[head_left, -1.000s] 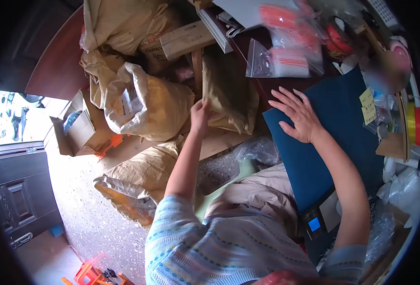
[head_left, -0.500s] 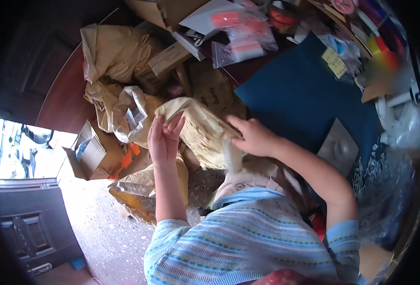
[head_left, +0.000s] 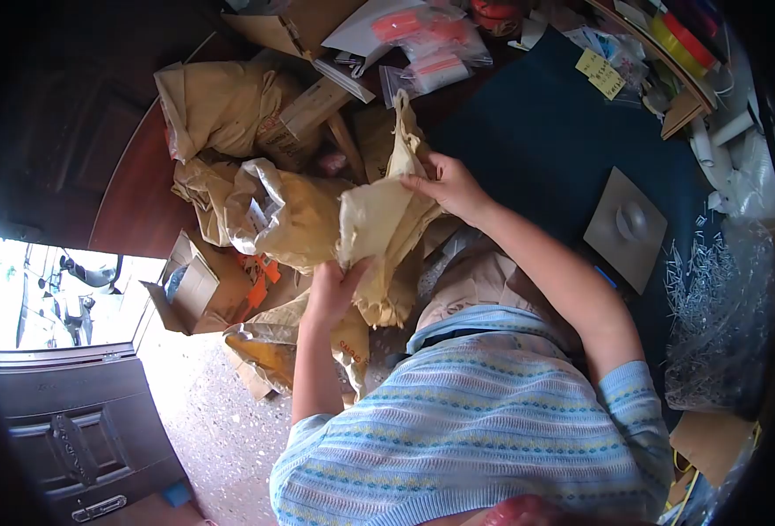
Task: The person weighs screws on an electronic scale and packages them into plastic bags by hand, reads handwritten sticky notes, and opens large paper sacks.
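Observation:
A crumpled tan paper bag [head_left: 377, 215] with a pale, worn inner side is stretched between my two hands in front of my body. My left hand [head_left: 330, 294] pinches its lower left edge, thumb against the paper. Higher up and to the right, my right hand [head_left: 451, 186] grips a gathered fold, and a twisted end sticks up beyond the fingers. Just left of it stands an open brown paper sack [head_left: 304, 219] with a whitish liner at its mouth.
More brown sacks [head_left: 216, 105] and an open carton [head_left: 196, 285] lie at the left. A dark blue mat [head_left: 528, 123] at right bears a grey square plate [head_left: 611, 241] and many small metal pieces [head_left: 701, 285]. Bagged orange items [head_left: 422, 31] lie at the back.
The bag has been turned and spread. My left hand has moved down to its lower edge, while my right hand has risen with the other end. The view has shifted slightly.

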A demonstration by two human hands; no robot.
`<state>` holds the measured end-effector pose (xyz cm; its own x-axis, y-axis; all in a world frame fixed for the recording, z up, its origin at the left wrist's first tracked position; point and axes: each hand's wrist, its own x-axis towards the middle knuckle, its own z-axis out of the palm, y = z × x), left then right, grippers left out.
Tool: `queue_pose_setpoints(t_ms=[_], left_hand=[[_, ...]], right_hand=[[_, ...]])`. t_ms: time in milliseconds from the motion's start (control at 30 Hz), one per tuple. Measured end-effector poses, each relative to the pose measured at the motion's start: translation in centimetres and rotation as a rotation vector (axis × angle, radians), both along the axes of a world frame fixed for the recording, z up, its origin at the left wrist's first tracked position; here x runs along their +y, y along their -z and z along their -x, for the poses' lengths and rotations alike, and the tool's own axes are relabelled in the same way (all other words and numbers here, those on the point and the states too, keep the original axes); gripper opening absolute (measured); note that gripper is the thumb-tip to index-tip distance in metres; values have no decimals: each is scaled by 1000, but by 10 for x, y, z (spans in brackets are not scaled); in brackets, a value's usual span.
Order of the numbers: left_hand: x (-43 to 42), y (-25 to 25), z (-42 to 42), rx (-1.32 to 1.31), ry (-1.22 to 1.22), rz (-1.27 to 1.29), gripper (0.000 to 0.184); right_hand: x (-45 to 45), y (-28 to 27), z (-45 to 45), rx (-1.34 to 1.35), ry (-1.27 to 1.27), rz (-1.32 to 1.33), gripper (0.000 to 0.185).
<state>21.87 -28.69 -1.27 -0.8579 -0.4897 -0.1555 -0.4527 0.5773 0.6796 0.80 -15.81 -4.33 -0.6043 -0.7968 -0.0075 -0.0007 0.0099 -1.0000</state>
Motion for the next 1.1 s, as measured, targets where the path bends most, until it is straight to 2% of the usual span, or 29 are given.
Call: queue_pose_setpoints(t_ms=[33, 67, 167, 200, 233, 300, 333, 367, 400, 433, 467, 533, 567, 600, 633, 700, 733, 767, 833, 867, 900, 967, 1033, 1067, 1100], left_hand=[[-3, 4, -4, 232, -9, -12, 28], [-6, 6, -7, 221, -163, -88, 25], [-31, 19, -5, 322, -316, -295, 21], [-33, 14, -1, 335, -325, -325, 23], [-30, 8, 5, 345, -331, -357, 25], [-21, 4, 18, 406, -314, -443, 29], [-15, 5, 26, 459, -291, -496, 31], [-13, 5, 32, 513, -267, -551, 34], [-21, 30, 36, 571, -176, -540, 38], [-19, 29, 40, 588, -173, -627, 38], [-14, 27, 43, 601, -172, -714, 39], [-10, 25, 41, 625, -145, -902, 41], [-11, 24, 38, 625, -182, -892, 39], [-13, 23, 35, 626, -211, -884, 38], [-16, 22, 33, 625, -232, -878, 37], [-36, 43, 25, 736, -516, -864, 31], [-44, 45, 23, 793, -594, -918, 29], [-54, 47, 20, 845, -673, -973, 29], [-99, 77, 2, 790, -592, -1152, 28], [-112, 71, -4, 745, -526, -1187, 27], [-120, 62, -8, 702, -463, -1219, 27], [-120, 22, -15, 548, -520, -1103, 24], [-181, 27, -37, 328, -285, -657, 22], [-197, 19, -45, 276, -220, -517, 23], [-203, 7, -48, 224, -156, -377, 24]], right_hand=[[-2, -1, 3, 106, 20, -124, 39], [-5, -2, 5, 214, 36, -247, 42], [-11, -7, -20, 848, 405, 91, 50], [-8, -17, -24, 840, 269, 69, 57], [-6, -17, -30, 999, 247, 36, 58], [-9, -12, -50, 795, 87, -3, 62], [-4, -22, -65, 919, 121, -205, 69], [-5, -24, -72, 940, 74, -260, 77], [-6, -21, -75, 794, -28, -229, 78], [-9, -15, -77, 647, -127, -196, 80], [-12, -7, -81, 441, -99, -159, 64], [-19, 6, -70, 261, -79, -25, 45], [-21, 10, -63, 171, -65, 44, 37], [-17, 2, -55, 271, -59, -157, 20], [-17, 5, -51, 264, 1, -121, 19], [-19, 25, -46, 250, 136, -53, 17], [-21, 37, -44, 82, 190, -96, 15], [-28, 51, -42, 152, 316, -37, 15], [-40, 73, -35, 297, 562, 79, 18], [-39, 76, -29, 76, 378, 93, 25], [-34, 71, -26, 227, 307, 75, 28], [-18, 51, -28, 325, 95, 37, 33], [-11, 29, -19, 355, -349, -206, 36], [-9, 23, -15, 363, -573, -329, 39], [-11, 30, -15, 100, -655, -268, 42]])
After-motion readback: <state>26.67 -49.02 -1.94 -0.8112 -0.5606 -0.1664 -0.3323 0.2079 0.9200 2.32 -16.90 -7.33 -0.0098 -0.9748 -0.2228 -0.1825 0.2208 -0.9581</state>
